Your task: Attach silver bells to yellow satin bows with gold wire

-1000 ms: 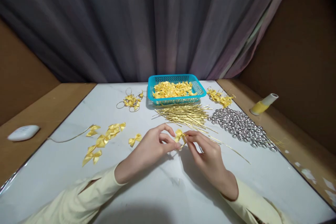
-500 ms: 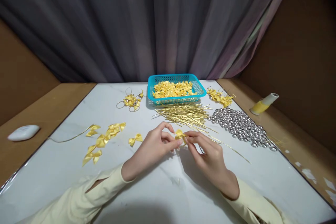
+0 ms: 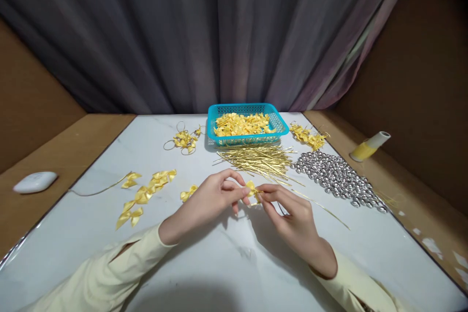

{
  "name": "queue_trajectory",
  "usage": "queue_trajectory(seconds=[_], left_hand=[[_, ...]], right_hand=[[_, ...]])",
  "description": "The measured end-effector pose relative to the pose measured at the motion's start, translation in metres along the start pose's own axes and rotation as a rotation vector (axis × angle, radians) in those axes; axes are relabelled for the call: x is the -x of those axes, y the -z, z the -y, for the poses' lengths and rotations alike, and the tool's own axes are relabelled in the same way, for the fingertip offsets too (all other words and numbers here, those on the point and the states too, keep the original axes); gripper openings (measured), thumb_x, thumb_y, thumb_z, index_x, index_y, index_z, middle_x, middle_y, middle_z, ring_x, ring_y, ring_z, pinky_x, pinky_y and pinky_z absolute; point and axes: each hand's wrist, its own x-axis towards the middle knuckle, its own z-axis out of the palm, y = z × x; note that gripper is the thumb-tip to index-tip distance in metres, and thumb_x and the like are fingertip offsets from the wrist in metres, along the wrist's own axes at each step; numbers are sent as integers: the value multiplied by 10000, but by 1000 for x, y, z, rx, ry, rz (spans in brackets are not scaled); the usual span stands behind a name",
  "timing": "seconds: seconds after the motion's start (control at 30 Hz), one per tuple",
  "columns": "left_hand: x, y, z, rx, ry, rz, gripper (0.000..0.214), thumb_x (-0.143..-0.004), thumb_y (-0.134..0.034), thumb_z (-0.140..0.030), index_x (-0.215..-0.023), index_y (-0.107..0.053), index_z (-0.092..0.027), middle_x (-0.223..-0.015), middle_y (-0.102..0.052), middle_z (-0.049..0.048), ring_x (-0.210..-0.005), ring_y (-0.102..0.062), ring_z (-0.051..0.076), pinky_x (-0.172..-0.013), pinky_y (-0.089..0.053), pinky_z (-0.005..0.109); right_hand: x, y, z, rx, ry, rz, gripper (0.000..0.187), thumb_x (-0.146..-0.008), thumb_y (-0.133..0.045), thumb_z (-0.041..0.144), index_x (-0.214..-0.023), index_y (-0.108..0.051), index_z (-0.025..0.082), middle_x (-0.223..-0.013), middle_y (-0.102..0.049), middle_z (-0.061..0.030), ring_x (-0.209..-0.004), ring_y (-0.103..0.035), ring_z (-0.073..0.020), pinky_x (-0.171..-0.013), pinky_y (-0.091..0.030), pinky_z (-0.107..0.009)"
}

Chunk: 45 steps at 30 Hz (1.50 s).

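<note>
Over the middle of the white table, a small yellow ribbon bow [image 3: 251, 187] is held up between my two hands. My right hand [image 3: 292, 214] pinches it from the right with thumb and fingertips. From the left, the thumb and index finger of my left hand [image 3: 219, 194] close at the bow's left edge; the exact contact is partly hidden by the fingers. A loose bow [image 3: 187, 193] lies behind my left wrist, partly covered. Further left lie several more yellow bows [image 3: 143, 195], one with a long gold tie [image 3: 100, 191] stretching leftward.
A blue basket [image 3: 248, 141] of yellow bows stands at the back. Before it lies a pile of gold twist ties [image 3: 259, 160]. Silver beads [image 3: 338, 178] heap at right. Finished-looking bow clusters [image 3: 185, 141] sit back left, others [image 3: 308, 137] back right. A yellow-white tube [image 3: 370, 146] stands right.
My left hand's index finger and thumb have drawn closer together at the bow, and the left forearm has shifted slightly, covering more of the loose bow. The right hand keeps its pinch.
</note>
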Motion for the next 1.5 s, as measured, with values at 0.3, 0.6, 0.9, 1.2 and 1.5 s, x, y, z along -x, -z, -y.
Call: queue_trajectory(seconds=[0.3, 0.6, 0.9, 1.2, 1.5], left_hand=[[2, 8, -6, 45, 59, 93, 161, -778, -564, -318, -817, -511, -171, -751, -694, 24, -504, -561, 84, -457, -321, 180], [8, -2, 3, -456, -106, -175, 169, -765, -531, -281, -749, -671, -188, -648, -674, -2, -560, -555, 126, -570, -388, 235], [0, 3, -6, -439, -133, -199, 260, -798, -499, -402, -720, -599, -176, -696, -614, -10, -642, -524, 129, -582, -374, 224], [-4, 0, 3, -304, -58, 156, 356, -881, -359, -389, -686, -539, -151, -664, -600, 8, -644, -557, 123, -634, -406, 229], [2, 1, -2, -410, -227, 128, 321, -890, -371, -338, -701, -560, -159, -643, -612, 9, -589, -547, 111, -584, -395, 219]], right_hand=[[2, 2, -2, 0, 31, 38, 169, -791, -473, 28, -791, -556, 175, -876, -641, -70, -779, -613, -137, -679, -501, -253], [1, 6, -2, 2, 39, 71, 159, -792, -472, 28, -771, -541, 170, -881, -630, -78, -789, -604, -137, -686, -498, -259], [2, 7, -2, 4, 53, 101, 158, -805, -448, 49, -796, -543, 175, -896, -630, -90, -800, -606, -149, -694, -503, -281], [3, 7, -4, -5, 66, 121, 170, -789, -454, 28, -799, -533, 178, -899, -625, -87, -801, -600, -146, -683, -500, -273], [1, 7, -3, -12, 21, 82, 158, -796, -466, 54, -807, -562, 178, -867, -641, -70, -771, -614, -146, -683, -509, -273]])
